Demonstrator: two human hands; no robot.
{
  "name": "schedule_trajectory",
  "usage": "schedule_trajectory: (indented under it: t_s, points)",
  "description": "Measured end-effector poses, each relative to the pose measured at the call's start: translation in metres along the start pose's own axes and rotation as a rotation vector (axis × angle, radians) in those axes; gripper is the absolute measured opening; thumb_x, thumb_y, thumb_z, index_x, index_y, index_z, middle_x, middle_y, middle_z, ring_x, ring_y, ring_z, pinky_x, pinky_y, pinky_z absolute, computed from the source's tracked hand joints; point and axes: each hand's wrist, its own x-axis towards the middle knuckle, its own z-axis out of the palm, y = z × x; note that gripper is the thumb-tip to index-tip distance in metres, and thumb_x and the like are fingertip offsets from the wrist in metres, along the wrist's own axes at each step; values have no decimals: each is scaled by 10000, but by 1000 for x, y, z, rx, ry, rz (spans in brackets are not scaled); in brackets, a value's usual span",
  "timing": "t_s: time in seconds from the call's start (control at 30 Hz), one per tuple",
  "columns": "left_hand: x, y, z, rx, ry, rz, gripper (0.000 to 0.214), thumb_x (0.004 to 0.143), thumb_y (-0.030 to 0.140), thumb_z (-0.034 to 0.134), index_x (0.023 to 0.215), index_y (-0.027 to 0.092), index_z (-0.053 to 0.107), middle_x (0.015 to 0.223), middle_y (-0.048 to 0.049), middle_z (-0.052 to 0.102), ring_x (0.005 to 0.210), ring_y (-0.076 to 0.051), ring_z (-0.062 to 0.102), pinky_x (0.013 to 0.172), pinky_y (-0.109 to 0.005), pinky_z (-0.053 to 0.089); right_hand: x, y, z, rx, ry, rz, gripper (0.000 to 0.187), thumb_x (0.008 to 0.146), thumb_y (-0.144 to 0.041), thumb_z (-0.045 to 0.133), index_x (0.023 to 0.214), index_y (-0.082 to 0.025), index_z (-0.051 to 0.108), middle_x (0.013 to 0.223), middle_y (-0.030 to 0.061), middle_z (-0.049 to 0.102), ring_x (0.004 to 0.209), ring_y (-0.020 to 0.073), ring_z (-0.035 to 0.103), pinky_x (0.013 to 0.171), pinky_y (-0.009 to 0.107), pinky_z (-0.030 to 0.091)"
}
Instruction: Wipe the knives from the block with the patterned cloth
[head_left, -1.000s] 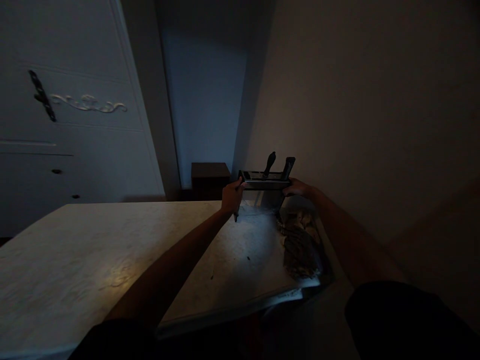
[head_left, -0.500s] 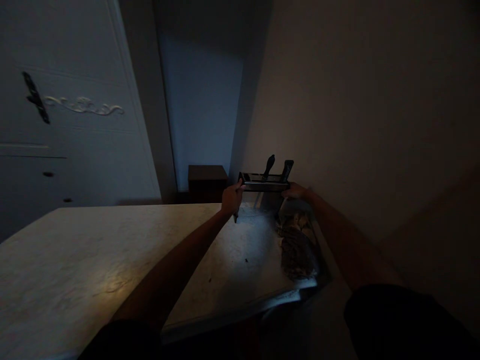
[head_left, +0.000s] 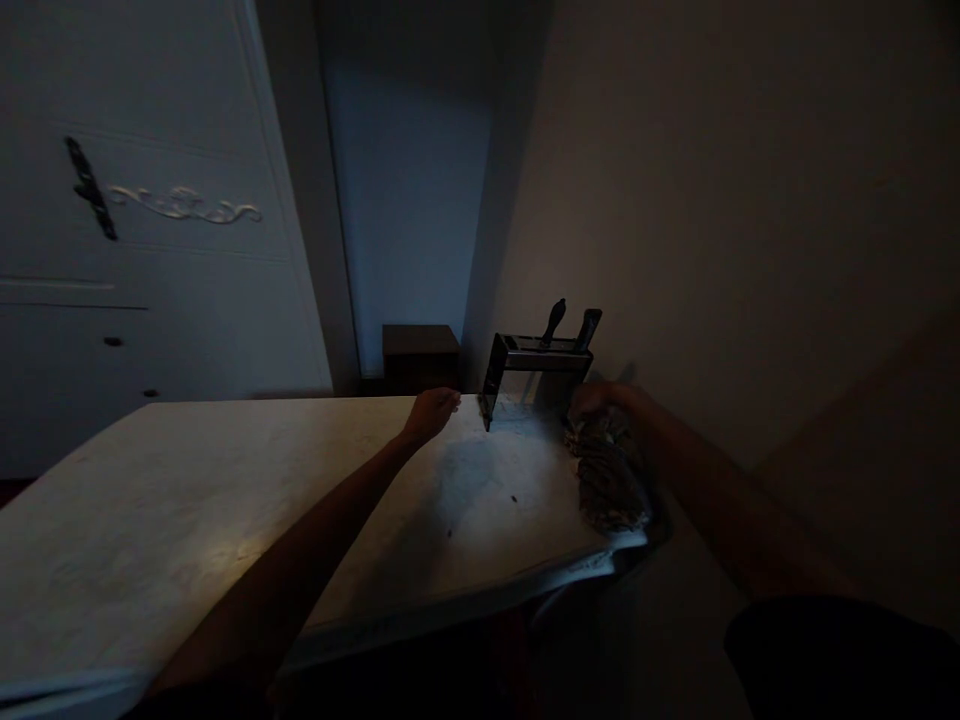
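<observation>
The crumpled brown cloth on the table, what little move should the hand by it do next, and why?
Maybe the right hand could gently draw the crumpled brown cloth nearer: that hand is at its far end, close beside the black-and-silver rectangular rack with two dark handles.

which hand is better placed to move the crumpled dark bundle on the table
Probably the right hand: it is at the far end of the bundle, though its grip is too dark to judge. The left hand is farther off, left of the black rack.
</observation>
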Motion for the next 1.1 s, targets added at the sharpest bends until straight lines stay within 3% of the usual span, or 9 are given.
schedule_trajectory:
  t_s: [0.13, 0.3, 0.4, 0.47, 0.6, 0.73, 1.1]
  points:
    - [-37, -38, -34, -140, 57, -118, 406, 820, 500, 489, 850, 140, 673, 831, -102, 727, 713, -185, 688, 592, -257, 520, -8, -55, 36, 134, 4, -197, 358, 713, -372, 644, 479, -157, 480, 450, -57, 378, 478, 59, 329, 492, 234, 245]
    - [-81, -71, -78, -144, 148, -181, 391, 782, 498, 537, 848, 137, 673, 800, -95, 726, 652, -179, 679, 604, -271, 526, 0, -125, 112, 368, 149, -360, 502, 826, -585, 408, 509, -205, 320, 489, -57, 250, 481, 79, 257, 484, 241, 206]
    - [-100, -82, -98, -139, 248, -194, 410, 795, 506, 531, 884, 134, 678, 783, -83, 720, 631, -170, 669, 594, -263, 511, 16, -161, 147, 511, 263, -400, 532, 834, -628, 385, 511, -210, 319, 487, -45, 285, 478, 95, 288, 487, 245, 219]
    - [-108, -86, -108, -156, 292, -200, 425, 804, 516, 521, 893, 130, 676, 769, -76, 712, 610, -159, 654, 580, -254, 499, 26, -181, 160, 470, 357, -369, 522, 872, -582, 361, 515, -202, 393, 505, -24, 387, 501, 112, 371, 505, 244, 251]
    - [-115, -90, -121, -156, 280, -232, 385, 800, 476, 521, 843, 128, 678, 717, -60, 693, 557, -138, 618, 549, -242, 475, 38, -211, 166, 183, 502, -303, 503, 937, -476, 344, 626, -194, 621, 667, 25, 626, 636, 146, 549, 564, 240, 297]
    - [-114, -91, -124, -133, 212, -235, 339, 801, 438, 524, 817, 138, 680, 704, -50, 688, 561, -137, 616, 554, -241, 474, 42, -222, 165, -18, 501, -299, 485, 952, -479, 350, 729, -223, 696, 748, 43, 694, 705, 167, 610, 597, 248, 320]
    - [-114, -89, -122, -110, 194, -224, 307, 817, 434, 523, 776, 161, 658, 692, -39, 680, 551, -135, 614, 561, -241, 475, 45, -213, 171, 63, 496, -372, 474, 927, -512, 364, 624, -222, 586, 639, 14, 629, 614, 166, 571, 554, 265, 287]
